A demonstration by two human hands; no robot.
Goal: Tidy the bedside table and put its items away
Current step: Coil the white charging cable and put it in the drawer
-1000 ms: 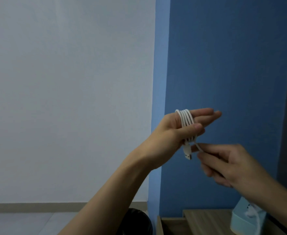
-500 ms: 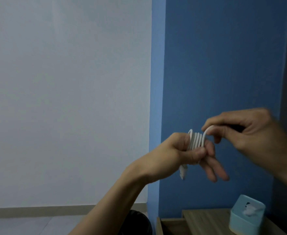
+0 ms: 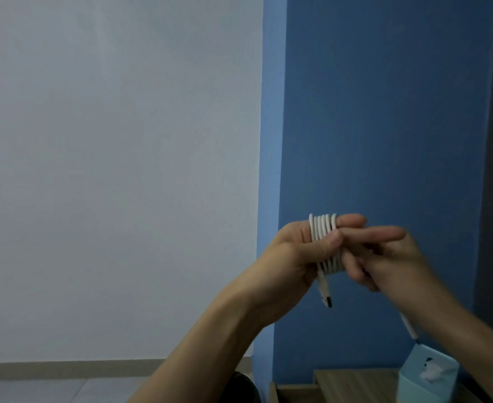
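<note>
- The person has both hands raised in front of the blue wall [image 3: 384, 112], well above the counter [image 3: 352, 382].
- The white cable [image 3: 323, 228] is wound in a neat row of loops round the fingers of the left hand [image 3: 300, 251], touching one another side by side.
- That left hand holds the coil: its fingers run out straight to the right through the loops, and the thumb [image 3: 331, 241] is bent across the front of them, pressing them in place.
- One end of the cable, with its plug [image 3: 325, 295], hangs down from the bottom of the coil, tilted a little to the right.
- The right hand [image 3: 390, 257] is close against the coil from the right, its fingers curled just beside the lower loops. It is blurred, and I cannot tell whether it pinches a strand or only touches.
- A second stretch of the white cable, the free end [image 3: 408, 327], shows below the right wrist, slanting down toward the tissue box [image 3: 422, 382].
- The tissue box is pale blue with a white tissue poking from its top; it stands on the wooden counter at the lower right.
- To the left is a white wall [image 3: 108, 170], meeting the blue one at a corner.
</note>
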